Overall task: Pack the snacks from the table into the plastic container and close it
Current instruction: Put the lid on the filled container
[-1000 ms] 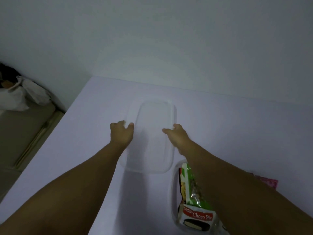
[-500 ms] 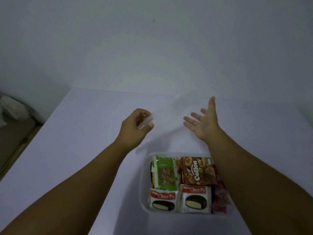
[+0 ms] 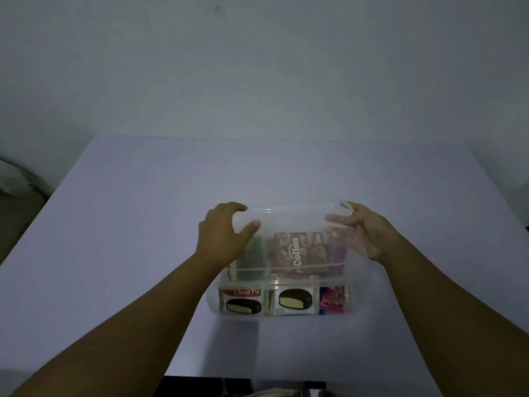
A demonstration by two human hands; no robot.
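The snacks (image 3: 297, 253) already sit packed in the container (image 3: 213, 306) at six o'clock on the counter (image 3: 128, 224). Left hand (image 3: 221, 234) and right hand (image 3: 365, 233) grip the lid's (image 3: 292, 222) ends above it; closing remains.

A: How many hands are there?
B: 2, a left hand (image 3: 220, 236) and a right hand (image 3: 369, 233).

A: And containers?
B: 1 clear plastic container (image 3: 353, 299) and 1 clear lid (image 3: 292, 222).

A: Snacks?
B: 2 Choco Pie packs (image 3: 243, 300) (image 3: 294, 300), 1 Collon box (image 3: 297, 252), 1 green pack (image 3: 253, 253), blurred, and 1 pink wrapper (image 3: 333, 300).
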